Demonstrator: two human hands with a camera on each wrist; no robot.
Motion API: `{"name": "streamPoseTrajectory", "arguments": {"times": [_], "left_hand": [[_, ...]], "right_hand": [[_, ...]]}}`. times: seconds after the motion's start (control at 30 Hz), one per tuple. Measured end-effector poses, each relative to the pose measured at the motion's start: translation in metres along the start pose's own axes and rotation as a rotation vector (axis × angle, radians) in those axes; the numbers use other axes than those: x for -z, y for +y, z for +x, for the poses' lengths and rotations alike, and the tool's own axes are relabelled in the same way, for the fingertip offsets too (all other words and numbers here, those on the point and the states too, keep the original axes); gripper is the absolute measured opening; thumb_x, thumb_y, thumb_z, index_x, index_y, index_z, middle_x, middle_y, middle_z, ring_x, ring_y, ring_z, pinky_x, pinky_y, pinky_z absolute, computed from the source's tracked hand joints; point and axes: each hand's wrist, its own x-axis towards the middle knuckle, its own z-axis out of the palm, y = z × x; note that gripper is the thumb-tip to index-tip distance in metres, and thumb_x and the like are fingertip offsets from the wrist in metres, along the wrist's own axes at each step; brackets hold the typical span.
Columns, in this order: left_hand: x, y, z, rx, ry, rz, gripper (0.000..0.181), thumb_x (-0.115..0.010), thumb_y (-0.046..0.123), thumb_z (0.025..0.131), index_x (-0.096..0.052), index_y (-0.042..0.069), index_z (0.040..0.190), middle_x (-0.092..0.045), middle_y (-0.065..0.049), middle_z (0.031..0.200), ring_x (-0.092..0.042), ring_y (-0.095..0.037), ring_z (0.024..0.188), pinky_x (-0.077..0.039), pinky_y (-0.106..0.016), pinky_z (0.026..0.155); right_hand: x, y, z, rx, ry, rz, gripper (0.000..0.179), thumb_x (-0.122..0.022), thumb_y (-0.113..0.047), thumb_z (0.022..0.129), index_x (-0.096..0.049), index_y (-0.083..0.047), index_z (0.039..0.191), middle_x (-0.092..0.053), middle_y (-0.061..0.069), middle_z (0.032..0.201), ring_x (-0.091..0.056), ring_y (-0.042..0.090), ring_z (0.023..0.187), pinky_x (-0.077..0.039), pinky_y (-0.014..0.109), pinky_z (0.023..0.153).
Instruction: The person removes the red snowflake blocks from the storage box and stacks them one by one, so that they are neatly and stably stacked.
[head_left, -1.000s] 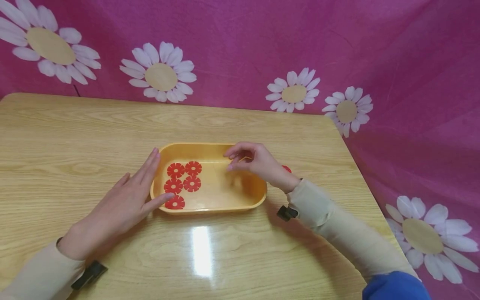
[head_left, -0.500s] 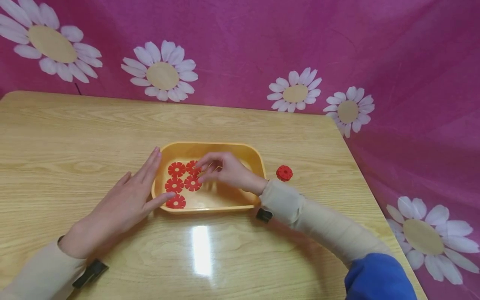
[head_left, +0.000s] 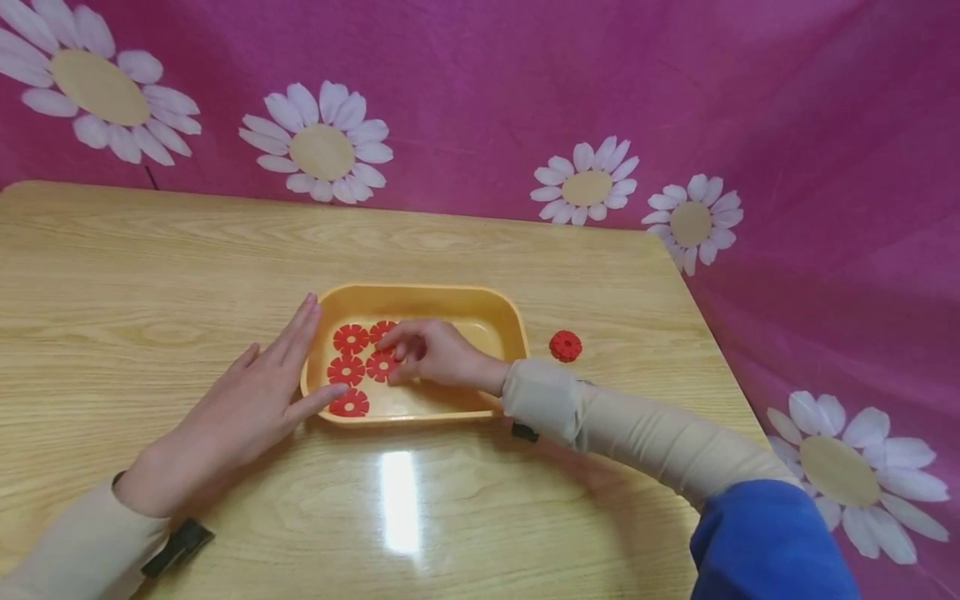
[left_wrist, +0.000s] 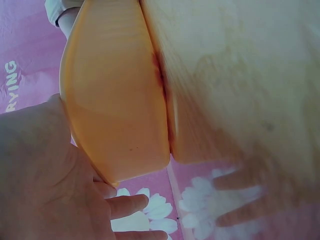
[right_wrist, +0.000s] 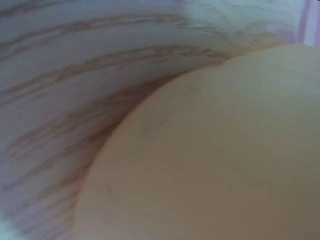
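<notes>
An orange-yellow plastic tray [head_left: 450, 415] stands on the table in the head view. Several red notched flower-shaped discs [head_left: 346, 371] lie flat at its left end. My left hand [head_left: 243, 408] rests against the tray's left end, fingers straight and thumb over the near rim. The left wrist view has this hand [left_wrist: 50, 170] beside the tray's outer wall [left_wrist: 115, 100]. Inside the tray, my right hand [head_left: 442, 354] has its bent index finger and thumb apart, at the edges of a right-hand red disc [head_left: 380, 364]. The tray wall [right_wrist: 200, 150] fills much of the right wrist view.
Right of the tray, a small stack of red discs [head_left: 566, 346] sits on the wood-grain table [head_left: 225, 242]. A magenta cloth [head_left: 465, 100] with white daisies hangs behind the table and along its right edge.
My right hand has moved left and down inside the tray, from its right half to the red discs. The stack beside the tray has come into full view. My left hand stays in place.
</notes>
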Motion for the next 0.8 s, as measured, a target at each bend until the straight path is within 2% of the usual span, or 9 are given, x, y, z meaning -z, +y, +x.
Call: {"name": "streamPoseTrajectory", "arguments": {"times": [0.17, 0.4, 0.57, 0.8], "left_hand": [[0.0001, -0.0001, -0.0003, 0.006, -0.003, -0.003, 0.103, -0.051, 0.064, 0.092, 0.010, 0.012, 0.156, 0.015, -0.001, 0.163, -0.016, -0.034, 0.147, -0.018, -0.071, 0.107], [-0.0001, -0.0006, -0.0006, -0.002, 0.004, -0.006, 0.101, -0.051, 0.062, 0.093, 0.009, 0.012, 0.156, 0.015, 0.000, 0.163, -0.016, -0.034, 0.147, -0.018, -0.071, 0.107], [-0.0006, -0.0009, -0.0009, 0.000, 0.002, -0.012, 0.101, -0.051, 0.062, 0.093, 0.010, 0.012, 0.156, 0.015, -0.001, 0.163, -0.016, -0.034, 0.147, -0.018, -0.071, 0.107], [0.0002, -0.0008, -0.0008, 0.013, -0.009, -0.026, 0.103, -0.052, 0.063, 0.092, 0.010, 0.013, 0.157, 0.015, 0.000, 0.163, -0.013, -0.033, 0.148, -0.017, -0.071, 0.108]], "right_hand": [[-0.0011, -0.0009, 0.0014, -0.018, -0.010, -0.030, 0.035, -0.079, -0.007, 0.083, -0.070, -0.006, 0.116, -0.061, 0.003, 0.086, -0.053, 0.014, 0.071, -0.045, 0.018, 0.062], [-0.0008, -0.0042, 0.0026, -0.035, -0.064, -0.055, 0.029, -0.080, -0.002, 0.080, -0.068, -0.005, 0.106, -0.057, 0.006, 0.087, -0.051, 0.014, 0.070, -0.044, 0.018, 0.062], [-0.0014, -0.0046, 0.0017, 0.001, -0.072, -0.103, 0.032, -0.083, -0.002, 0.077, -0.064, -0.006, 0.102, -0.059, 0.003, 0.092, -0.052, 0.016, 0.079, -0.045, 0.019, 0.069], [0.0000, -0.0042, -0.0015, 0.072, -0.066, -0.074, 0.030, -0.081, 0.003, 0.077, -0.065, -0.005, 0.102, -0.065, 0.003, 0.096, -0.058, 0.016, 0.083, -0.051, 0.021, 0.073]]}}
